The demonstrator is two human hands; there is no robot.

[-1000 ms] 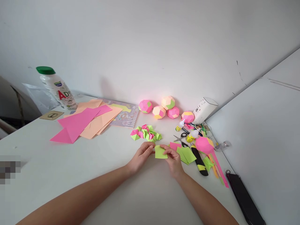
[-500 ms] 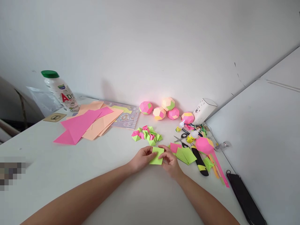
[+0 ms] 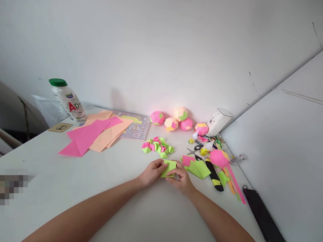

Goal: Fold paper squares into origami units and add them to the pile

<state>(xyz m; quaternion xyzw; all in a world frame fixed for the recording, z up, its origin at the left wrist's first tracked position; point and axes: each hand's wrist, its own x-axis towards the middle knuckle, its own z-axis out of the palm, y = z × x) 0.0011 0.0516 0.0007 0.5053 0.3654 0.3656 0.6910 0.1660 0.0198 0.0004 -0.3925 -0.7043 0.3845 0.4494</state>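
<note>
A square of light green paper (image 3: 169, 167) is held between both hands above the near part of the table. My left hand (image 3: 153, 172) pinches its left side, thumb on top. My right hand (image 3: 182, 178) grips the right side, its fingers curled over the face and lower edge. Just beyond the hands lies a heap of small folded green and pink paper pieces (image 3: 157, 146). To the right of my right hand are more green paper squares (image 3: 199, 168) and a pink square (image 3: 188, 160).
Scissors (image 3: 194, 151), glue bottles (image 3: 207, 148), a black and yellow cutter (image 3: 215, 176) and a pink paper ball (image 3: 219, 158) crowd the right side. Several paper balls (image 3: 171, 123) line the wall. Large pink sheets (image 3: 88, 136) and a white bottle (image 3: 68, 101) stand left.
My right hand's fingers have shifted down and left over the green paper, toward its lower edge. My left hand keeps its pinch. The view has tilted slightly.
</note>
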